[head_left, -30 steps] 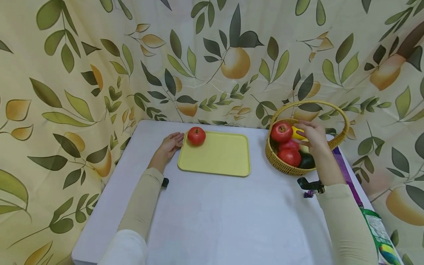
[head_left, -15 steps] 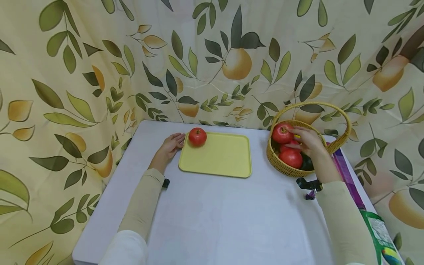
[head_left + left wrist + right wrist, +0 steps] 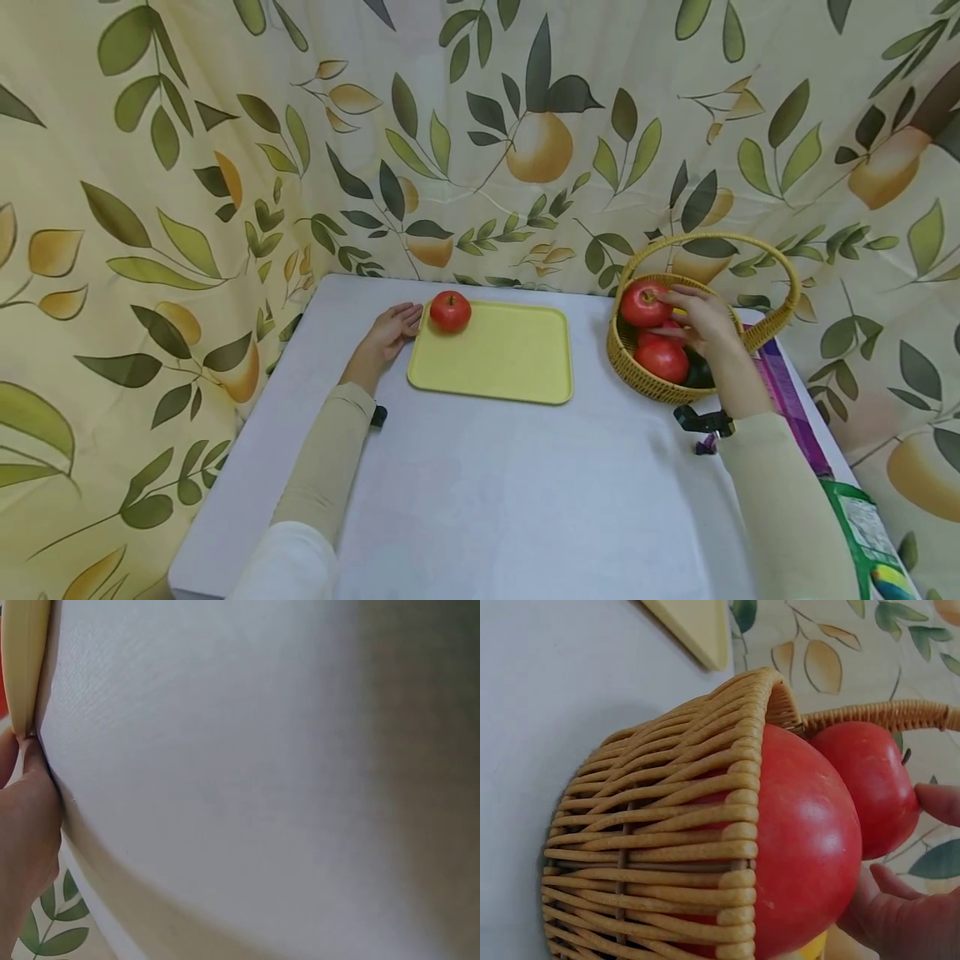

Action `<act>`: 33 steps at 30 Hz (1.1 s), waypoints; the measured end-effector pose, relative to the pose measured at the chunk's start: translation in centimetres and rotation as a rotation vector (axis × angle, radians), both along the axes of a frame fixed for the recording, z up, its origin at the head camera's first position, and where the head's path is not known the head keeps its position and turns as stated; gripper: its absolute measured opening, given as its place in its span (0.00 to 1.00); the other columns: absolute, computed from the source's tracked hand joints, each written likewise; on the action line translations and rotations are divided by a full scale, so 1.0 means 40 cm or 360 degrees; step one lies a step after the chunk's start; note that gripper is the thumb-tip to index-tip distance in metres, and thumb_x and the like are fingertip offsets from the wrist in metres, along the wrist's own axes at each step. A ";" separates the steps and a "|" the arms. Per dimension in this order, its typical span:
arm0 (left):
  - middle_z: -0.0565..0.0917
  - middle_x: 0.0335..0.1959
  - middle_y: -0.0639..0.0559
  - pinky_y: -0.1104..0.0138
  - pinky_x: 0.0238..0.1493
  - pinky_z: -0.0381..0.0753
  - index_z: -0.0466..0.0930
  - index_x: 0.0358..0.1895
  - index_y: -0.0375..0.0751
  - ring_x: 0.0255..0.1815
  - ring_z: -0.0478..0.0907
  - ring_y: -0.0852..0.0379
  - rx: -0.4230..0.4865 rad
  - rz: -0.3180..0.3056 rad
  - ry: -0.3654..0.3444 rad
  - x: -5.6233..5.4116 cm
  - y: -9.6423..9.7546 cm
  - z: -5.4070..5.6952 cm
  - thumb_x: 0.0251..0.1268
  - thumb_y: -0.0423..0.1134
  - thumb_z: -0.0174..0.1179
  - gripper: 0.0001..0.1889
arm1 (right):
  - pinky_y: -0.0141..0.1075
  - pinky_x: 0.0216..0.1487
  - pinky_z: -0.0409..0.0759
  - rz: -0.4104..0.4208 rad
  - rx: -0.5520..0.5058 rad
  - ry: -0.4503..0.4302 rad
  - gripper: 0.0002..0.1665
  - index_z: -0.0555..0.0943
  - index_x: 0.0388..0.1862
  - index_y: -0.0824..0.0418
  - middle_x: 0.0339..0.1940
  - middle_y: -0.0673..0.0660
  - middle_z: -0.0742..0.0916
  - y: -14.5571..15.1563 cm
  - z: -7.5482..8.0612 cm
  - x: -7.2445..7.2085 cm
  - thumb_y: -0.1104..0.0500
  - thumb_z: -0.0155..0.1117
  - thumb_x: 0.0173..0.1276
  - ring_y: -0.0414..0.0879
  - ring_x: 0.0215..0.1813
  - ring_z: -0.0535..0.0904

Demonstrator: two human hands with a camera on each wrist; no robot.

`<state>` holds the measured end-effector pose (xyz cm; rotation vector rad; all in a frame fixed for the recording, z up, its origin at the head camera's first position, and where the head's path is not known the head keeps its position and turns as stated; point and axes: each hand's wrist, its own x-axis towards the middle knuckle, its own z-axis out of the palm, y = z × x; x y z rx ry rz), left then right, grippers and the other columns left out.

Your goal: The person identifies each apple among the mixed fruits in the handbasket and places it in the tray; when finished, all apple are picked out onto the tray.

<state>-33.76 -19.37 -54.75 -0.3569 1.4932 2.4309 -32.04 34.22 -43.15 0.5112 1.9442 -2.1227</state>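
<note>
Head view looks forward and down over the tabletop past its far edge; the 2 wrist views are super close, left by the tray, right side-on to the basket, head catches both.

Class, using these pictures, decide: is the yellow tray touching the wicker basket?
Apart: the head view shows a strip of white tabletop between the yellow tray and wicker basket.

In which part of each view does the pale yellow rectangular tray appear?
Head: the pale yellow rectangular tray lies whole, just below centre.
Left wrist: only the tray edge, upper left.
Right wrist: one tray corner, top, left of centre.
Shared landmark: the cream leaf-print curtain.
</note>
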 end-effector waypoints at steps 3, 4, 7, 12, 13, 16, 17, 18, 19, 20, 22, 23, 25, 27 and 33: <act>0.58 0.83 0.37 0.62 0.76 0.68 0.47 0.83 0.32 0.83 0.58 0.47 -0.0002 0.0009 -0.0001 0.000 0.001 -0.001 0.63 0.05 0.43 0.45 | 0.52 0.57 0.85 -0.0007 -0.0007 0.0043 0.52 0.53 0.86 0.57 0.77 0.57 0.64 0.006 0.011 0.012 0.53 0.71 0.73 0.55 0.71 0.68; 0.59 0.83 0.37 0.62 0.76 0.68 0.48 0.83 0.32 0.83 0.58 0.47 -0.0008 0.0013 -0.0001 0.001 0.002 -0.001 0.63 0.05 0.43 0.45 | 0.51 0.57 0.85 -0.0008 -0.0002 0.0060 0.50 0.54 0.86 0.57 0.75 0.56 0.66 0.007 0.016 0.018 0.52 0.70 0.74 0.55 0.71 0.67; 0.59 0.83 0.37 0.62 0.76 0.68 0.49 0.83 0.32 0.83 0.58 0.47 -0.0013 0.0021 -0.0001 0.001 0.005 0.000 0.63 0.05 0.44 0.44 | 0.50 0.57 0.85 -0.0009 0.0026 0.0107 0.45 0.59 0.83 0.57 0.65 0.50 0.71 0.013 0.030 0.036 0.49 0.68 0.75 0.55 0.69 0.69; 0.58 0.83 0.37 0.62 0.77 0.67 0.48 0.83 0.32 0.83 0.57 0.47 0.0006 0.0005 0.0005 0.001 0.011 0.001 0.63 0.05 0.43 0.44 | 0.48 0.58 0.84 0.0000 0.0018 0.0148 0.46 0.60 0.83 0.57 0.59 0.47 0.72 0.013 0.056 0.066 0.47 0.69 0.74 0.52 0.65 0.72; 0.58 0.83 0.37 0.62 0.77 0.67 0.48 0.83 0.32 0.83 0.57 0.47 0.0003 0.0003 0.0007 0.002 0.011 0.000 0.63 0.05 0.43 0.44 | 0.47 0.57 0.85 0.0007 0.0016 0.0157 0.46 0.60 0.83 0.57 0.59 0.47 0.73 0.011 0.061 0.071 0.47 0.69 0.74 0.51 0.64 0.73; 0.57 0.83 0.37 0.62 0.77 0.67 0.47 0.83 0.32 0.83 0.56 0.47 -0.0020 -0.0008 0.0015 0.005 0.008 -0.004 0.63 0.05 0.43 0.45 | 0.45 0.53 0.88 0.0020 -0.0002 0.0207 0.43 0.64 0.81 0.56 0.60 0.48 0.73 0.000 0.075 0.083 0.47 0.70 0.73 0.49 0.61 0.78; 0.57 0.83 0.37 0.62 0.76 0.67 0.47 0.84 0.32 0.83 0.57 0.47 -0.0025 -0.0007 0.0015 0.005 0.007 -0.006 0.63 0.05 0.43 0.45 | 0.44 0.51 0.89 0.0020 -0.0016 0.0232 0.40 0.67 0.78 0.57 0.60 0.49 0.73 -0.004 0.080 0.087 0.47 0.70 0.73 0.48 0.59 0.79; 0.58 0.83 0.38 0.63 0.76 0.68 0.47 0.84 0.33 0.83 0.57 0.48 -0.0025 -0.0003 0.0014 0.005 0.006 -0.007 0.63 0.05 0.43 0.45 | 0.44 0.49 0.89 0.0019 -0.0025 0.0254 0.37 0.69 0.75 0.56 0.60 0.49 0.73 -0.010 0.086 0.092 0.47 0.70 0.73 0.48 0.57 0.80; 0.58 0.83 0.38 0.63 0.76 0.68 0.48 0.84 0.33 0.83 0.57 0.48 -0.0027 0.0000 0.0013 0.004 0.006 -0.009 0.63 0.05 0.43 0.45 | 0.43 0.48 0.90 0.0021 -0.0029 0.0280 0.34 0.71 0.72 0.55 0.60 0.50 0.73 -0.016 0.092 0.098 0.47 0.70 0.73 0.47 0.56 0.80; 0.58 0.83 0.38 0.63 0.75 0.68 0.48 0.84 0.33 0.83 0.57 0.48 -0.0026 0.0002 0.0012 0.004 0.005 -0.010 0.63 0.06 0.43 0.45 | 0.42 0.47 0.90 0.0026 -0.0039 0.0304 0.31 0.73 0.70 0.55 0.60 0.50 0.73 -0.021 0.097 0.101 0.47 0.70 0.73 0.47 0.56 0.80; 0.59 0.83 0.38 0.64 0.74 0.69 0.49 0.83 0.33 0.83 0.58 0.48 -0.0031 0.0010 0.0013 0.002 0.004 -0.011 0.64 0.06 0.44 0.44 | 0.42 0.46 0.90 0.0038 -0.0062 0.0344 0.28 0.74 0.67 0.55 0.61 0.50 0.73 -0.033 0.109 0.107 0.47 0.70 0.74 0.48 0.56 0.79; 0.59 0.83 0.38 0.64 0.74 0.70 0.49 0.83 0.33 0.83 0.58 0.48 -0.0030 0.0010 0.0015 0.001 0.004 -0.011 0.64 0.06 0.44 0.44 | 0.43 0.46 0.90 0.0045 -0.0069 0.0361 0.27 0.75 0.65 0.54 0.61 0.50 0.73 -0.039 0.115 0.109 0.48 0.70 0.73 0.48 0.57 0.78; 0.59 0.83 0.38 0.64 0.74 0.70 0.49 0.83 0.33 0.83 0.58 0.48 -0.0034 0.0005 0.0017 0.000 0.004 -0.011 0.64 0.06 0.44 0.44 | 0.43 0.46 0.90 0.0059 -0.0071 0.0387 0.25 0.76 0.64 0.55 0.62 0.50 0.73 -0.050 0.126 0.111 0.48 0.70 0.74 0.49 0.58 0.77; 0.59 0.83 0.38 0.64 0.74 0.70 0.49 0.83 0.33 0.83 0.58 0.48 -0.0032 0.0007 0.0014 0.000 0.004 -0.010 0.64 0.06 0.44 0.44 | 0.43 0.46 0.90 0.0061 -0.0078 0.0396 0.23 0.78 0.62 0.55 0.62 0.51 0.73 -0.061 0.136 0.113 0.49 0.69 0.74 0.49 0.58 0.78; 0.60 0.83 0.38 0.63 0.75 0.69 0.49 0.83 0.34 0.82 0.59 0.49 -0.0043 0.0008 0.0008 0.002 0.004 -0.009 0.64 0.07 0.45 0.44 | 0.45 0.49 0.89 0.0053 -0.0109 0.0354 0.19 0.83 0.60 0.51 0.63 0.51 0.74 -0.098 0.156 0.114 0.51 0.71 0.73 0.49 0.59 0.78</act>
